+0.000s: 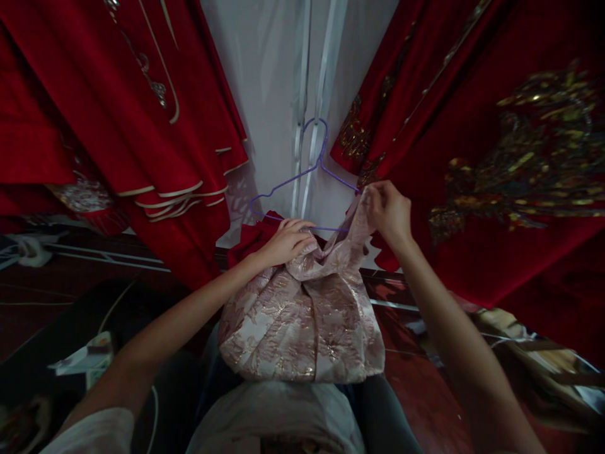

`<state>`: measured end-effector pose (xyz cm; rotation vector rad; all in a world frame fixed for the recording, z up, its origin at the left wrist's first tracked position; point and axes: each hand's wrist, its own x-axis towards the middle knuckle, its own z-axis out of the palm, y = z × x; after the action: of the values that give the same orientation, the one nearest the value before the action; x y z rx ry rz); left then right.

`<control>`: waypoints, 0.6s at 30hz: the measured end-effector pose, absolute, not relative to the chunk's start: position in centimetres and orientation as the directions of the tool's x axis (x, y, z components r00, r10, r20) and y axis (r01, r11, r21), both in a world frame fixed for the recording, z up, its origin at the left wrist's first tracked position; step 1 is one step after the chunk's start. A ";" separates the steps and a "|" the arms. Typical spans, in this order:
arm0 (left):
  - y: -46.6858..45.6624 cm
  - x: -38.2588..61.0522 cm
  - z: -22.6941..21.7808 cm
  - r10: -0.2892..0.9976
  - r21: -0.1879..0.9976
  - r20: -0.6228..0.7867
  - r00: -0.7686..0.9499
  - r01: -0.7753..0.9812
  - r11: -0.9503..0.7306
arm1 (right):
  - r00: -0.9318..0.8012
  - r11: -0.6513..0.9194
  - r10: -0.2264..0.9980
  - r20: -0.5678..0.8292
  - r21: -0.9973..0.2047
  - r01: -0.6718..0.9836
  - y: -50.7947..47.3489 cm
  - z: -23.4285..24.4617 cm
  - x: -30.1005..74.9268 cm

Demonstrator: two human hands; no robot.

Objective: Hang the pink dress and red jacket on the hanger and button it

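Observation:
A pink and silver brocade dress (302, 328) with a leafy sheen lies over my lap, its neckline turned away from me. Behind that neckline a thin purple hanger (288, 183) stands with its hook up, the right arm running to the dress's right shoulder. My right hand (390, 211) pinches that shoulder at the hanger's right end. On the left side of the neckline rests my left hand (290, 243), fingers closed over the cloth beneath the hanger's lower bar. The left end of the hanger sticks out free of the dress.
Red garments with gold trim (179, 145) hang on the left, and red cloth with gold sequins (534, 151) hangs on the right. White panels (265, 82) stand ahead. Cloth and other items (534, 347) lie on the floor at right.

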<state>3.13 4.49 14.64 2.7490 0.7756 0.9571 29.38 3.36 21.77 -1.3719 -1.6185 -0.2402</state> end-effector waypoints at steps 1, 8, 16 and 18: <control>4.5 3.2 14.9 0.514 0.307 0.555 0.654 0.413 -0.857 | 0.092 0.353 0.660 0.745 -0.416 0.838 3.9 21.4 29.0; 7.1 -2.3 16.5 0.595 0.351 0.767 0.241 0.619 -0.702 | 0.103 0.341 0.692 0.714 -0.450 0.826 4.5 19.8 29.3; 10.5 -11.5 12.1 0.700 0.459 0.714 0.027 0.737 -0.497 | 0.097 0.377 0.660 0.745 -0.441 0.815 3.7 21.3 29.9; 10.8 -12.2 10.9 0.721 0.484 0.692 0.024 0.726 -0.488 | 0.097 0.375 0.660 0.745 -0.439 0.816 3.6 21.3 29.8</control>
<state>-12.23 10.76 10.89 2.2508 1.5911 1.5166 29.84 3.60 21.31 -1.3424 -1.6192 -0.1921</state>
